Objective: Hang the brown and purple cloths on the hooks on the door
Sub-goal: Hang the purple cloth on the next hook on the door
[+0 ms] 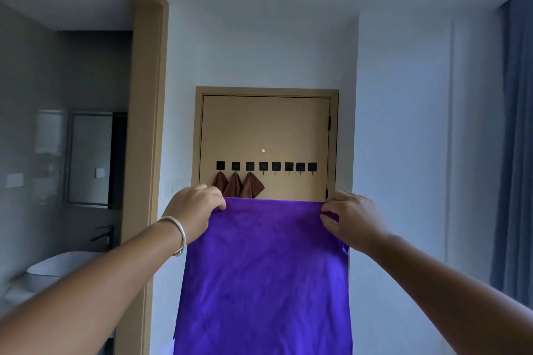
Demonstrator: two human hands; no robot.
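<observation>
Before the door (265, 130): purple cloth (264, 274) pinched at its top corners by left hand (193, 209) and right hand (353, 217), hung limp, likely light, soft, best hooked by one corner.

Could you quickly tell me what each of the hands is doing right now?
Left hand: pinching the purple cloth at its top left corner.
Right hand: pinching its top right corner.

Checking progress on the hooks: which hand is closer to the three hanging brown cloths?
Left. The left hand sits just below-left of the brown cloths; the right hand is farther right.
</observation>
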